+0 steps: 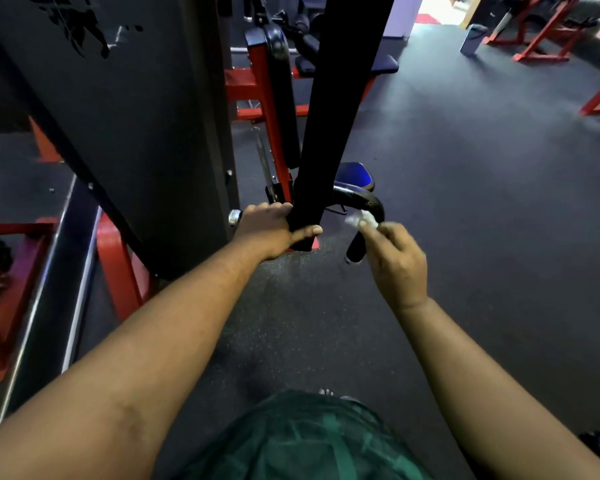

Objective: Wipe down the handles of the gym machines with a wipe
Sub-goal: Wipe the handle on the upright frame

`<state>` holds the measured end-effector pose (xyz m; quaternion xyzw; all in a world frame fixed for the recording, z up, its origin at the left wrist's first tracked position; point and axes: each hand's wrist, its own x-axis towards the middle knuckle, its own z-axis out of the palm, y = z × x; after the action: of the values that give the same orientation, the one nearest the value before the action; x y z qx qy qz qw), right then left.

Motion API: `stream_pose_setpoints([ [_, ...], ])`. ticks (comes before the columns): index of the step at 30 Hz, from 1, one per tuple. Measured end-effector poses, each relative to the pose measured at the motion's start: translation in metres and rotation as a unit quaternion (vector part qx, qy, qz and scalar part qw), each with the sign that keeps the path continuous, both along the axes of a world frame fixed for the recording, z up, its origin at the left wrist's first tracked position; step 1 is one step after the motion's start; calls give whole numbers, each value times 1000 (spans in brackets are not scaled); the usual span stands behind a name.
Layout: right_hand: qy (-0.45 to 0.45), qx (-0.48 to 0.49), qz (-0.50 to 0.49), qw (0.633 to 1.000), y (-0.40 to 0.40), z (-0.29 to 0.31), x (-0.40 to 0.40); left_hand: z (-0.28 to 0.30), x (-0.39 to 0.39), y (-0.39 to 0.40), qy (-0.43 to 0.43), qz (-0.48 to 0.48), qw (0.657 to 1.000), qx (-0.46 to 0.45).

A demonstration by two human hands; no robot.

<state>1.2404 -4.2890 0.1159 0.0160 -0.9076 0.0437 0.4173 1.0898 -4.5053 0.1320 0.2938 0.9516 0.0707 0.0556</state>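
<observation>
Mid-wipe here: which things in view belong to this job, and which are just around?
In the job:
- wipe, pinched in the right hand
- curved black handle
- left hand, gripping the black upright bar

Just around:
- blue seat pad
- red frames across the floor
- grey bin

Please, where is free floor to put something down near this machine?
Free: the dark floor right of the curved handle and right hand, which holds the wipe. Crowded: left of the left hand, red frames and panel.
</observation>
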Motion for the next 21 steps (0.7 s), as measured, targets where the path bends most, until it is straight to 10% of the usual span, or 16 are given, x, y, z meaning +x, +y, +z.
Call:
stream_pose_setpoints([
  [6,-123,88,-14,988,13,-39,-5,-1,-1,0,5,5,1000,4],
  [10,-262,-31,-28,964,13,-74,15,-3,-1,-1,13,-2,1000,1],
  [16,-27,-461,5,887,5,-20,21,-3,1,-1,18,6,1000,6],
  [21,-4,-417,2,909,-21,18,-9,-3,1,0,17,5,1000,-1],
])
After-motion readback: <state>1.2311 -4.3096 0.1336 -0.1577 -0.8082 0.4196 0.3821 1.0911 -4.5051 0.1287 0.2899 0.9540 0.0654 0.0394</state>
